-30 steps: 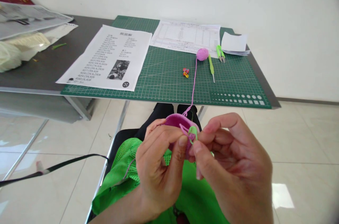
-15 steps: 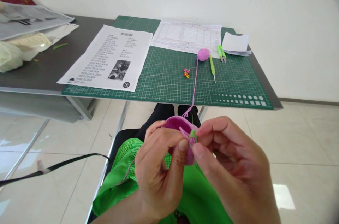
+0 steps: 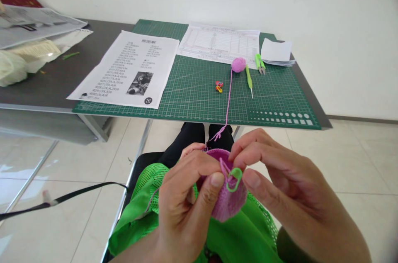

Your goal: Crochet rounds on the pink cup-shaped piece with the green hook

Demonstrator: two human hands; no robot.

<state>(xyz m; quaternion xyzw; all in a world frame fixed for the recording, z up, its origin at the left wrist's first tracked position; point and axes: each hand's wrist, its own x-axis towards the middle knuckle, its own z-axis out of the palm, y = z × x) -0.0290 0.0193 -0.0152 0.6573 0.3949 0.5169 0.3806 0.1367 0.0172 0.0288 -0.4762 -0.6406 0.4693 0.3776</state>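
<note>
A round pink crocheted piece (image 3: pixel 228 203) is in my left hand (image 3: pixel 189 188), its edge pinched between thumb and forefinger. A green stitch marker (image 3: pixel 234 180) hangs from the piece near a raised loop of pink yarn. My right hand (image 3: pixel 280 176) is beside the marker, thumb and forefinger apart, fingertips near the piece's rim. From the work, pink yarn (image 3: pixel 229 99) runs up to a pink ball (image 3: pixel 238 64) on the green cutting mat (image 3: pixel 192 93).
On the mat are a green-handled crochet hook (image 3: pixel 249 77), green snips (image 3: pixel 259 63), small coloured markers (image 3: pixel 219 86), a printed sheet (image 3: pixel 118 59), a form (image 3: pixel 217 43) and stacked white papers (image 3: pixel 276 51). Cream yarn (image 3: pixel 10 68) sits at far left.
My right thumb and forefinger have parted and let go of the green marker. The crocheted piece has turned, showing more of its outer side and the whole marker.
</note>
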